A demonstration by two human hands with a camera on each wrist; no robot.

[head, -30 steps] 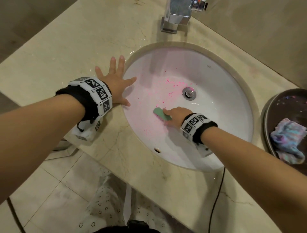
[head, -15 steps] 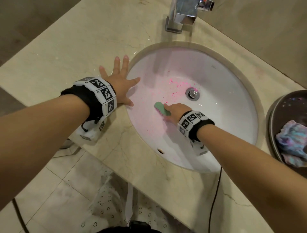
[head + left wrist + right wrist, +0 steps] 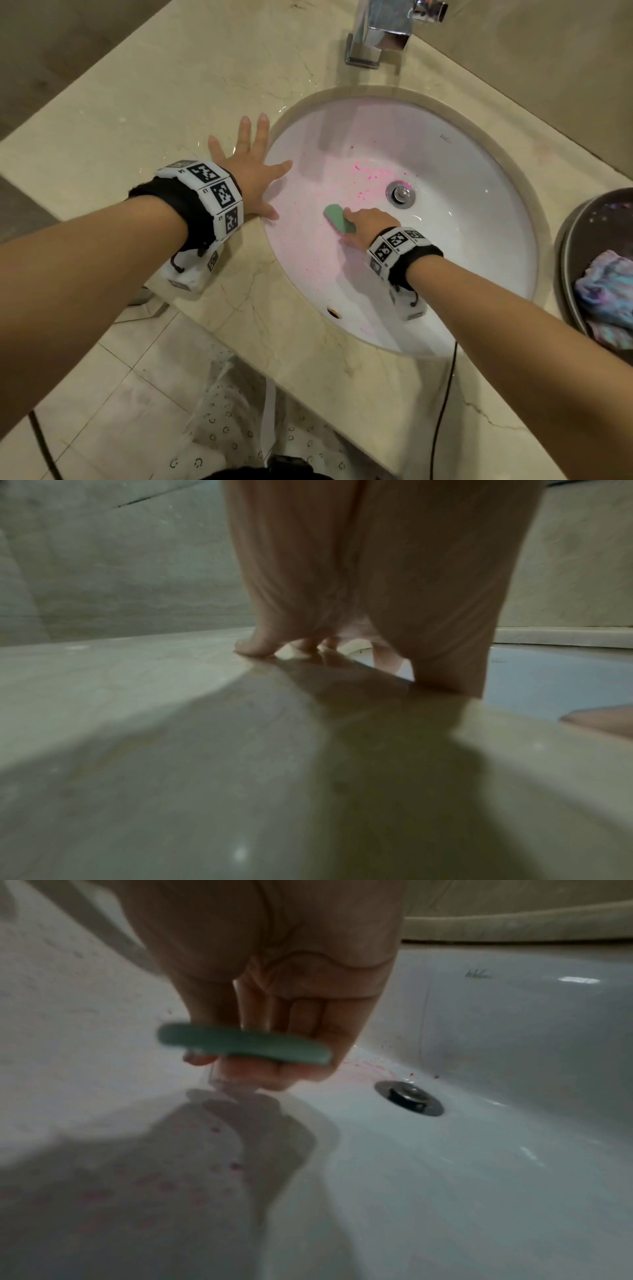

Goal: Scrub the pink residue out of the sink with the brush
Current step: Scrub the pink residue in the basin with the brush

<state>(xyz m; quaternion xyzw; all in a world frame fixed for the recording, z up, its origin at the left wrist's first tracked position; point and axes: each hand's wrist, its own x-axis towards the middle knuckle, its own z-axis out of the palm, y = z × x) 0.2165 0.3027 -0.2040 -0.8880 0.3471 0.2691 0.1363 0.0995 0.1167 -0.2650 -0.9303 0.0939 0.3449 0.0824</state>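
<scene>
A white oval sink [image 3: 479,260] is set in a beige stone counter. Pink residue [image 3: 370,173] speckles the bowl left of the metal drain [image 3: 400,194] and tints its left wall. My right hand [image 3: 368,228] grips a small green brush [image 3: 339,218] and holds it against the bowl just left of the drain. In the right wrist view the fingers curl round the green brush [image 3: 245,1043], bristles down near the drain [image 3: 409,1097]. My left hand [image 3: 251,171] lies flat with fingers spread on the counter at the sink's left rim, thumb over the edge.
A chrome tap [image 3: 380,31] stands behind the sink. At the right edge a dark round basin [image 3: 589,219] holds a blue-purple cloth [image 3: 606,294]. A black cable [image 3: 443,404] hangs over the counter's front edge. Tiled floor lies below.
The right hand slid the brush up and slightly left across the bowl, nearer the drain. The left hand stayed planted on the rim.
</scene>
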